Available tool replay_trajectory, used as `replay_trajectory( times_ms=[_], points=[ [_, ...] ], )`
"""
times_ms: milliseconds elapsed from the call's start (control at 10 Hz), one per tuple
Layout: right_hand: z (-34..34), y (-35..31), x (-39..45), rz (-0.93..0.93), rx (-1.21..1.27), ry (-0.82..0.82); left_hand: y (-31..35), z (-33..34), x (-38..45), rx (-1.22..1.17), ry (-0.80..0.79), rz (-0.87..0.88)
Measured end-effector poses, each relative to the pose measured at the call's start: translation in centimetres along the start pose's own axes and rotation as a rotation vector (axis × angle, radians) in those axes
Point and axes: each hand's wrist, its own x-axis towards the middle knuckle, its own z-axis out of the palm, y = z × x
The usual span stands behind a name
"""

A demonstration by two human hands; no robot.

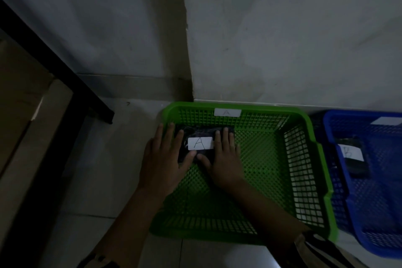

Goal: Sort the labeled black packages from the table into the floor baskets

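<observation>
Centre frame | both hands, left hand (pixel 162 159) and right hand (pixel 226 154), pressing flat, fingers spread, on package (pixel 201 154) | settling it level in green basket (pixel 304 119), label up

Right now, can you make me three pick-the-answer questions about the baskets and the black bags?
1. Where is the package marked A?
a) green basket
b) blue basket
c) floor

2. How many baskets show?
a) one
b) two
c) four

3. What are the hands doing?
a) hanging free
b) resting on the package
c) lifting a basket

Answers: 1a, it lies on the green mesh at the far left. 2b, one green, one blue. 3b, the left hand and right hand lie flat along its sides.
</observation>
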Motion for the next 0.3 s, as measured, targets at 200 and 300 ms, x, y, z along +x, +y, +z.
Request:
replay_trajectory(
  times_ms=[200,300],
  points=[
    [-7.7,-0.6,-4.7,0.009,-0.068,0.013,1.9,-5.2,-2.2,0.016,-0.129,0.017],
    [-13.0,-1.6,-9.0,0.008,-0.078,0.021,4.6,-10.0,-5.4,0.016,-0.17,0.033]
  ],
)
